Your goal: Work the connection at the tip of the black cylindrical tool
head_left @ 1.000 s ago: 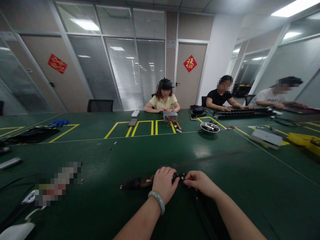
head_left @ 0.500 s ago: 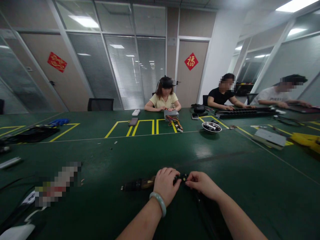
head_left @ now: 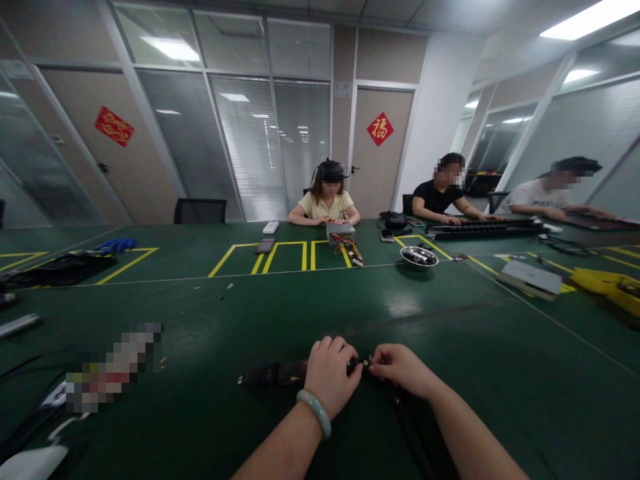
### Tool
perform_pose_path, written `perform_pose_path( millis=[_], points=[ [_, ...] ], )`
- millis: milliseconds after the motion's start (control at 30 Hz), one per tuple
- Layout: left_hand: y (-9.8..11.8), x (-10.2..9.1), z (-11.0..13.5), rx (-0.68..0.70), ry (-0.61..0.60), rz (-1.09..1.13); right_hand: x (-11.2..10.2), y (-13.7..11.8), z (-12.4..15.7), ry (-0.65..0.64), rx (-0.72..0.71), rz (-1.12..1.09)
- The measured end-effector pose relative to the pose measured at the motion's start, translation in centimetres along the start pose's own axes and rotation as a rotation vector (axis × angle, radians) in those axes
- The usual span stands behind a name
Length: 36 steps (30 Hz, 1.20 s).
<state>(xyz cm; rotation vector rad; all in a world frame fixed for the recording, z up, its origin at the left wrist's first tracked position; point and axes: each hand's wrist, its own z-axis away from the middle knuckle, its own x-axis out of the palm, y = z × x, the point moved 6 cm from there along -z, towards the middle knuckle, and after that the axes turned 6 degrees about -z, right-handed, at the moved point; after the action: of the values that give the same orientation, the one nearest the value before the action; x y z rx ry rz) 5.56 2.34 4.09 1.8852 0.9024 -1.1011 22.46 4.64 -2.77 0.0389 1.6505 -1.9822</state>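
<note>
A dark, cylindrical hand tool [head_left: 267,375] with a short metal tip lies along the green table, its tip pointing left; its exact kind cannot be made out. My left hand [head_left: 331,373], with a pale green bangle on the wrist, is wrapped over its right part from above. At that right end, my right hand [head_left: 400,367] has thumb and fingertips pinched at a small dark piece [head_left: 366,362] with a yellow mark. From below my right hand a thick black cord [head_left: 407,420] runs toward the front edge. My fingers hide the joint between tool and piece.
A metal bowl [head_left: 419,259] of small parts stands beyond my hands. A grey box with coloured wires [head_left: 341,233] is before a person opposite. Two people sit at right near a long black piece [head_left: 480,227]. A yellow case [head_left: 607,287] lies far right, a blurred-out object [head_left: 115,373] left.
The view has shifted slightly. Both my hands stay at the right end of the tool with nearly the same grip; the right fingertips have moved a little.
</note>
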Motion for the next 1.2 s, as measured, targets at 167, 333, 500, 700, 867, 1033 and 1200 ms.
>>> perform_pose_path(
  millis=[167,333,500,700,867,1033,1200],
  points=[
    [0.1,0.0,0.4,0.003,0.0,-0.018,0.0,-0.4,0.4,-0.01,-0.015,-0.019],
    [0.4,0.1,0.8,0.033,0.027,0.012,0.0,-0.4,0.4,0.001,-0.032,-0.02],
    [0.9,0.7,0.7,0.066,0.002,-0.004,0.0,0.0,0.1,0.021,-0.037,-0.007],
    [0.8,1.2,0.7,0.047,0.007,0.017,0.1,-0.1,0.2,-0.022,-0.064,0.001],
    [0.4,1.1,0.5,0.042,0.011,0.052,0.1,0.1,-0.1,-0.047,-0.047,-0.003],
    [0.4,1.3,0.3,0.014,0.023,0.07,0.2,0.0,0.0,-0.052,-0.021,0.023],
    [0.4,1.2,0.2,0.006,0.016,0.077,0.2,-0.4,0.2,-0.062,0.007,0.047]
  ],
)
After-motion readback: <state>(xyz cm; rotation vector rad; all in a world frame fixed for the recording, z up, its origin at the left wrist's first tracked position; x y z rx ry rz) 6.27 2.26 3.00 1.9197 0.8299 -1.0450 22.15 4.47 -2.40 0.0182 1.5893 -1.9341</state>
